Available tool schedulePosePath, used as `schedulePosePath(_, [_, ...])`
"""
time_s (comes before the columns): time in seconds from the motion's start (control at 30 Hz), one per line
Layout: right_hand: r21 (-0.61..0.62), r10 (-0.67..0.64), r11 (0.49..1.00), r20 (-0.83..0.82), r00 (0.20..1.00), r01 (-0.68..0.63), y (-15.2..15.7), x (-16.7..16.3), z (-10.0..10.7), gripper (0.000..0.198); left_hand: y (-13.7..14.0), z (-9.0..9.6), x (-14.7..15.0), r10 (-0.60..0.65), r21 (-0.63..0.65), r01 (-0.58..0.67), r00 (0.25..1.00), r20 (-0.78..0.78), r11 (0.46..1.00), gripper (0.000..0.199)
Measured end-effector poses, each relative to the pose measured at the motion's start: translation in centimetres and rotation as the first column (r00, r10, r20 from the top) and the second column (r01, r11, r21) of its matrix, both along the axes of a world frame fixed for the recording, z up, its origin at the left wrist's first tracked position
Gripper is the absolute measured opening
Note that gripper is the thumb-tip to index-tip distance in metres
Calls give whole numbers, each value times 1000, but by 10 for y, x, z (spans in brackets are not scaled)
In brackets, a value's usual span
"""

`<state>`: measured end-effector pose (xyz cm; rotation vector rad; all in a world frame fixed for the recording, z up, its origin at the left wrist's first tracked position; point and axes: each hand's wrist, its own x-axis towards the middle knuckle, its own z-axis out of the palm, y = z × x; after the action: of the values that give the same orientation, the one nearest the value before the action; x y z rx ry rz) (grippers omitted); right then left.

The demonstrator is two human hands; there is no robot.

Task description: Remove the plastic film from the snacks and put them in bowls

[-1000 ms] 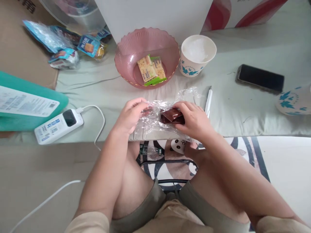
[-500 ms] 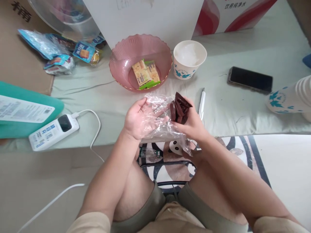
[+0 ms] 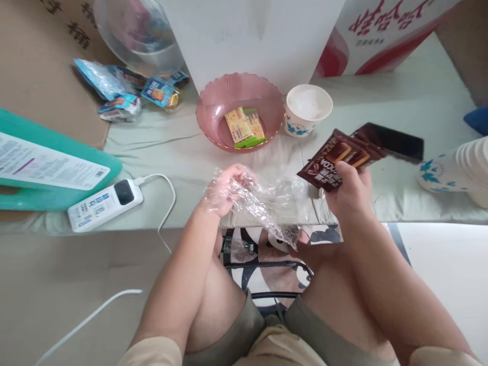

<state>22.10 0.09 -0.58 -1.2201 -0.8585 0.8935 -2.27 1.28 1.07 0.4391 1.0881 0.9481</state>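
Note:
Several dark brown cocoa biscuit packets (image 3: 330, 157) are fanned out in my right hand (image 3: 351, 190), whose thumb presses on top of them. They hover over the cloth, partly covering the phone (image 3: 398, 142). A crumpled clear plastic bag (image 3: 263, 206) hangs from my left hand (image 3: 226, 188), its loose end drooping past the table's front edge. My left fingers are curled into the film. Just beyond my hands stands a pink scalloped bowl (image 3: 209, 122) with yellow-and-green cracker packets (image 3: 244, 127) inside. Right of it is a white paper cup (image 3: 301, 122) with whitish content.
Snack packs (image 3: 158, 94) lie at the back left before a clear tub (image 3: 141, 40). A green jug (image 3: 49, 162) and white power strip (image 3: 104, 206) with a cable are at left. Stacked paper cups (image 3: 453, 168) lie at right. White boxes (image 3: 251, 40) line the back.
My right hand has moved right with the brown packets, away from the plastic bag. My left hand has closed around the bag, which now hangs from it. The camera view has shifted slightly.

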Motion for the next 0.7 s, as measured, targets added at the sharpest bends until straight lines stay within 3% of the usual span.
schedulePosePath(0.1, [130,-33,991,355,934,-14,13,-7,29,39,-3,3,2,-50,13,50,998,-38,999,11])
schedulePosePath(0.2, [75,39,991,644,764,-114,50,-37,58,47,-3,0,3,-103,46,105,994,-41,993,18])
schedulePosePath(0.33, [-162,260,965,705,659,-208,116,-86,80,40,-2,-3,4,-167,113,170,985,-41,979,18])
schedulePosePath(0.43, [-283,362,932,742,565,-226,127,-99,87,34,-3,-3,2,-213,145,214,977,-27,966,14])
schedulePosePath(0.5, [-205,316,946,749,582,-250,104,-89,86,30,-4,-1,-1,-240,170,239,971,-13,956,14])
schedulePosePath(0.6, [-55,298,940,614,731,-337,47,-51,69,25,-7,2,-8,-256,239,244,967,20,940,17])
schedulePosePath(0.7, [5,352,923,396,848,-385,2,-12,36,48,-9,3,-11,-247,302,216,967,67,929,24])
